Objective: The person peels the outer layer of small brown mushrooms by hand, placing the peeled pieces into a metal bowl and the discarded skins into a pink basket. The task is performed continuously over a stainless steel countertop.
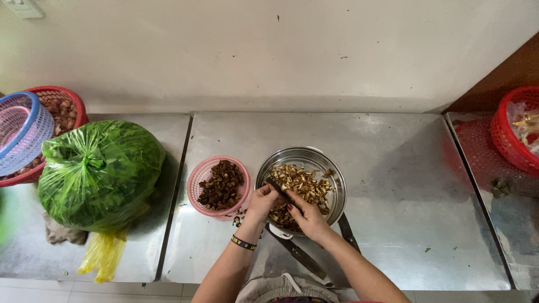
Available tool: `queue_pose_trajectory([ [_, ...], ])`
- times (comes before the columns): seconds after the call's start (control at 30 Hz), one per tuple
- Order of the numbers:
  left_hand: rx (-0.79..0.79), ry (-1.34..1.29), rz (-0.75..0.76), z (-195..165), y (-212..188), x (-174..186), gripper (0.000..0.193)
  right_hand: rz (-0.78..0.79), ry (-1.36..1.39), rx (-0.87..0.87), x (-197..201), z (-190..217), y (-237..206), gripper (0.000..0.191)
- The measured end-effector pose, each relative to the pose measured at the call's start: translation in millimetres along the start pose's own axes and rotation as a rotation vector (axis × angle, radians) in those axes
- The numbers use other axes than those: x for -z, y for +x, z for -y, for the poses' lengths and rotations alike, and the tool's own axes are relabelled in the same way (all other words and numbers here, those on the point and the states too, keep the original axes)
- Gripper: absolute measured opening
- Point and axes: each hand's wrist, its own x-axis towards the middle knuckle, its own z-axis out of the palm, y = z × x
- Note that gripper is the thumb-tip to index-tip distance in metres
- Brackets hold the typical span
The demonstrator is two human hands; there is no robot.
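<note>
A small dark mushroom piece [276,187] sits pinched between both hands over the near rim of the round stainless-steel bowl [331,168], which holds a heap of tan and brown cut mushroom bits [306,184]. The left hand [263,201], with a dark patterned band [243,243] at its wrist, curls its fingers shut around one end of the piece; the right hand [306,217] closes thumb and fingertips on the other end. The bowl stands on the brushed metal surface [404,185], just right of a small round pink plastic basket [196,182] filled with dark whole dried mushrooms [222,184]; bowl and basket are nearly touching. Two dark long handles [306,258] lie on the surface under the forearms, just near the bowl. Well to the left lies a knotted green plastic bag of leafy greens [98,174], with a red basket [70,106] and a blue-rimmed pink basket [19,132] behind it. At the far right stands another red plastic basket [508,137].
</note>
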Motion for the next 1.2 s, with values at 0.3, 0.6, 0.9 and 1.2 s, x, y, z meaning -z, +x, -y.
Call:
queue_pose_trajectory([
  [0.3, -0.087, -0.019, 0.059, -1.0, -9.2, -0.2, 0.010, -0.073, 0.154, -0.144, -6.8, 19.5, 10.3, 0.038],
  [0.6, -0.047, -0.333, 0.078, 4.6, -8.3, 3.6, 0.011, -0.072, 0.070, -0.043, -1.9, 23.7, 8.2, 0.045],
  [0.9, 0.008, -0.374, -0.028, -5.9, -11.1, 2.6, 0.006, -0.324, 0.160, -0.236, 43.4, -5.6, 24.1, 0.048],
  [1.2, -0.035, -0.339, -0.034, 2.6, -1.6, -7.8, 0.007, -0.073, 0.080, -0.127, 9.1, 39.1, 4.2, 0.060],
])
